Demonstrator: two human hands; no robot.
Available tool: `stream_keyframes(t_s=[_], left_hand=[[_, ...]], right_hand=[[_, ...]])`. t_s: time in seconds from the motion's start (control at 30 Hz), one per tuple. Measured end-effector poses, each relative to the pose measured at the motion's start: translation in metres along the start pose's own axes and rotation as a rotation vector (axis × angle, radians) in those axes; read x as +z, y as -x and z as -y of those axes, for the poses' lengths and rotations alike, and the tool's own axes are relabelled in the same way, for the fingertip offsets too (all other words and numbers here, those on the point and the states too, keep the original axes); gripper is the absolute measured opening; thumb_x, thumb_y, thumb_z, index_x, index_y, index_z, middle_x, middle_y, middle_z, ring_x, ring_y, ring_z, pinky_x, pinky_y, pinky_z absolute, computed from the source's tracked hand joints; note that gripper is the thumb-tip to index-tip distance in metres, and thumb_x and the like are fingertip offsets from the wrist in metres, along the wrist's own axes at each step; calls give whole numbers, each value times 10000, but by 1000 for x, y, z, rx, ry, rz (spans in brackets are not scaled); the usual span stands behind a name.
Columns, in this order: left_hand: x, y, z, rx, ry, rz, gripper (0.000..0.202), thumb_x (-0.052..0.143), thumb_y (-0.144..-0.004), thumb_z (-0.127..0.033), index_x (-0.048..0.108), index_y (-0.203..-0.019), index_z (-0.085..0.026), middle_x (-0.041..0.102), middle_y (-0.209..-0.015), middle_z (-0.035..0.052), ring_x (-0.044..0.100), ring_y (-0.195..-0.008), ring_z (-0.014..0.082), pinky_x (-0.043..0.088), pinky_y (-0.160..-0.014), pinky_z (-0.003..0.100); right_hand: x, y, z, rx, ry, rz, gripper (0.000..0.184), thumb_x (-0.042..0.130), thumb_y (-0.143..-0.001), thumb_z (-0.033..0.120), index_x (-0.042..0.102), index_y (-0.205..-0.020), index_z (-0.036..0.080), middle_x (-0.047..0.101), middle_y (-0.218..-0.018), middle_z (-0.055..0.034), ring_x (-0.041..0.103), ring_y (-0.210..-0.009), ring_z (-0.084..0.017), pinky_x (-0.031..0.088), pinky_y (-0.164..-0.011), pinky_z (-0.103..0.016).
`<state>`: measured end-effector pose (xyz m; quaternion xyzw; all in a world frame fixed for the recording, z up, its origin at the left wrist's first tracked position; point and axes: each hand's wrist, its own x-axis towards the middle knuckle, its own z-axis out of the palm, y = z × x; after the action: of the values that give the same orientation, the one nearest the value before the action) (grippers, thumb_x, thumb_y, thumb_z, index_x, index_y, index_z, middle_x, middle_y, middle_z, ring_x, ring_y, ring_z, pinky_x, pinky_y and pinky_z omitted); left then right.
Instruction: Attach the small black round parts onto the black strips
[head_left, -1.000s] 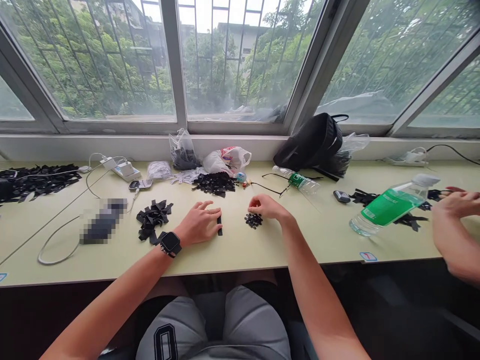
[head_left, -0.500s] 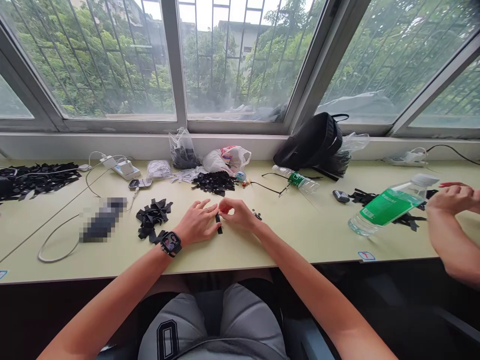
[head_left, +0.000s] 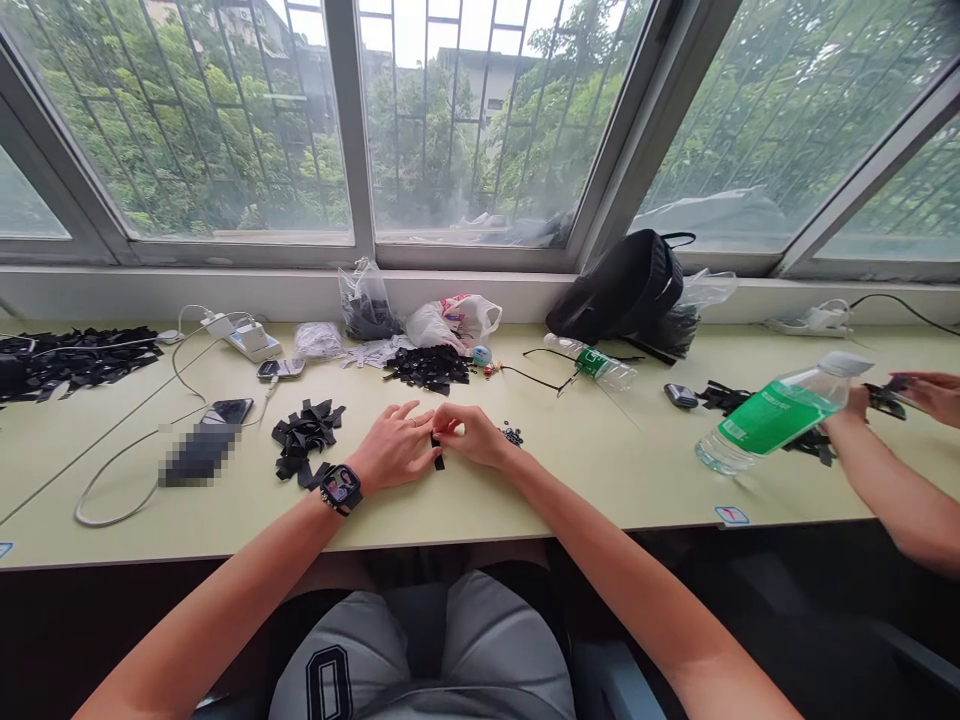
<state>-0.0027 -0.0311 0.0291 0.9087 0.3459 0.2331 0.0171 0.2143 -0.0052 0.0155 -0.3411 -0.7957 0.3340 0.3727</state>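
A short black strip (head_left: 439, 462) lies on the table, its upper end hidden beneath my fingers. My left hand (head_left: 394, 445) rests on the table with its fingers extended; thumb and forefinger press on the strip's edge and hold it down. Over the strip's upper end, my right hand (head_left: 472, 435) is closed in a pinch, and what sits between its fingertips is too small and covered to name. Just right of that hand is a small heap of tiny dark pieces (head_left: 512, 434). To the left of my left hand lies a pile of black strips (head_left: 307, 435).
Behind my hands are another black strip pile (head_left: 431, 368), plastic bags (head_left: 454, 320) and a small bottle (head_left: 600, 365). A phone (head_left: 202, 450) with cables lies left. A large green-labelled bottle (head_left: 780, 415) leans in view at right, near a co-worker's forearm (head_left: 885, 480).
My right hand has shifted slightly left and down over the strip, uncovering more of the tiny pieces. The co-worker's hands have moved and hold a dark item. My left hand stays put.
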Motion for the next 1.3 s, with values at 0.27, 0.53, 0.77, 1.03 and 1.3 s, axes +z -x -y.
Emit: stream_keyframes(t_s=[0.27,0.53,0.77,1.03,1.3], left_hand=[[2,1,2,-1,-25,15,335,612,-970,-376,686,-1292,-317,659,-1434,43,466,-1442,378,405,-1104,541],[4,2,3,-7,-22,5,287,606,-974,-406,711,-1220,-299,669,-1412,52,448,-1456,372,405,-1111,534],[6,2,4,-9,-57,27,298,578,-989,-422,712,-1207,-268,700,-1361,78,446,-1463,374,406,-1107,538],[0,1,0,-21,-97,46,328,543,-1004,-434,687,-1262,-291,681,-1387,49,447,-1461,344,418,-1110,495],[5,-2,8,-65,36,-49,161,660,-924,-326,693,-1054,-238,733,-1084,81,582,-1170,314,484,-978,459]], right_hand=[[0,2,2,15,-26,79,55,610,-833,190,631,-880,210,689,-891,-24,659,-836,-172,564,-781,-306],[-1,1,1,74,-99,96,151,648,-819,208,632,-969,213,690,-876,-15,652,-822,-172,548,-764,-300],[-2,0,-2,19,-112,96,172,611,-782,144,629,-942,205,657,-837,2,613,-764,-149,505,-717,-269],[-3,-7,-8,-4,0,113,211,582,-719,78,635,-889,193,636,-795,16,556,-705,-132,426,-625,-240],[-7,1,-1,4,-84,134,243,561,-763,86,637,-963,202,664,-899,-5,569,-734,-135,471,-673,-260]])
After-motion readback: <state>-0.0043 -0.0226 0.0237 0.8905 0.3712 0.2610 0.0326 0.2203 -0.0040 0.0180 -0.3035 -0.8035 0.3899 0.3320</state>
